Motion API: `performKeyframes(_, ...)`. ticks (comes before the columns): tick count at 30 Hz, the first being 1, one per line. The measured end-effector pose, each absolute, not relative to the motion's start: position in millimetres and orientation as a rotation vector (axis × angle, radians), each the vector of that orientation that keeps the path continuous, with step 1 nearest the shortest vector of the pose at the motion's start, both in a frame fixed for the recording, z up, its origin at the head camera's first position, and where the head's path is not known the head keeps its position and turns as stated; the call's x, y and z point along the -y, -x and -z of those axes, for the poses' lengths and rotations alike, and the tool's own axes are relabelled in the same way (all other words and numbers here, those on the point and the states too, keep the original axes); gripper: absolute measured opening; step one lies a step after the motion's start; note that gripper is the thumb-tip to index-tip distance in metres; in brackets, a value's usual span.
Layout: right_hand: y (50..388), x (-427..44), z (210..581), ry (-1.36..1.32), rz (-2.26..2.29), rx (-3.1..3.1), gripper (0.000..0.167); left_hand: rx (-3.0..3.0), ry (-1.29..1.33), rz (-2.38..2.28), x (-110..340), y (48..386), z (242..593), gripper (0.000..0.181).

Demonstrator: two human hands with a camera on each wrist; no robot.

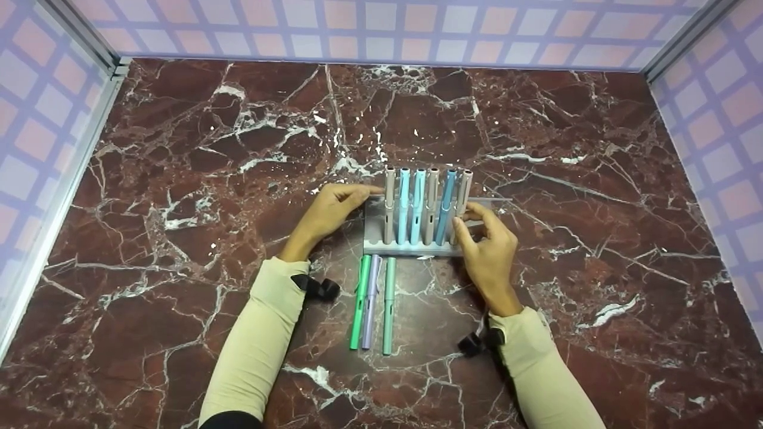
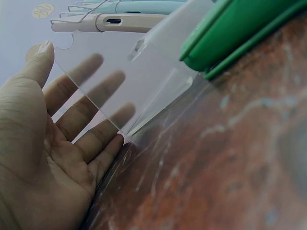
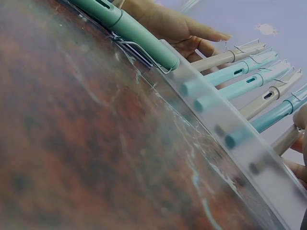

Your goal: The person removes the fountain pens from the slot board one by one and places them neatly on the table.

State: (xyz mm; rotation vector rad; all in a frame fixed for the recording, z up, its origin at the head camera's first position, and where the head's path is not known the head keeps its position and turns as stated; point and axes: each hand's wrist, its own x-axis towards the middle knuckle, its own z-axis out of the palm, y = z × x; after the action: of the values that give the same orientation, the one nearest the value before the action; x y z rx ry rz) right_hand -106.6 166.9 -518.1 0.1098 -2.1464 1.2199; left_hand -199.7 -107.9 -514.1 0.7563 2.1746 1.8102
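Where pens [image 1: 417,208] stand, plastic [image 1: 411,250] looks translucent.

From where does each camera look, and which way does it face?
Head: worn on the head, facing forward and down at the clear stand; left hand, right hand and sleeves show.
Left wrist: worn there, facing the stand's left end; only the left hand shows.
Right wrist: worn there, facing along the stand; the left hand and part of the right hand show.
Both wrist views share the stand, upright pens and left hand.
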Motion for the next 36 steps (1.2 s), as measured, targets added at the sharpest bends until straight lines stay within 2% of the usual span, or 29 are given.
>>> performKeyframes(7,106.0,-168.0,517.1,-0.131,-1.266,2.107,0.025,-2.165,-0.753,-1.822,108.2,198.1,512.0,0.073)
performKeyframes(13,105.9,-168.1,517.5,-0.139,-1.293,2.063,0.024,-2.148,-0.739,-1.829,108.1,198.5,512.8,0.044)
performKeyframes(15,105.6,-167.3,516.2,-0.130,-1.301,2.053,0.024,-2.146,-0.735,-1.828,107.7,198.4,512.1,0.039)
performKeyframes(24,102.1,-161.2,507.1,-0.065,-1.345,2.001,0.021,-2.158,-0.747,-1.818,106.2,185.7,486.2,0.055)
performKeyframes(30,101.2,-164.6,507.6,-0.027,-1.436,1.959,0.022,-2.166,-0.731,-1.814,107.1,196.4,508.5,0.046)
performKeyframes(36,102.3,-168.2,511.0,-0.016,-1.473,1.921,0.024,-2.151,-0.730,-1.833,108.3,198.6,513.4,0.040)
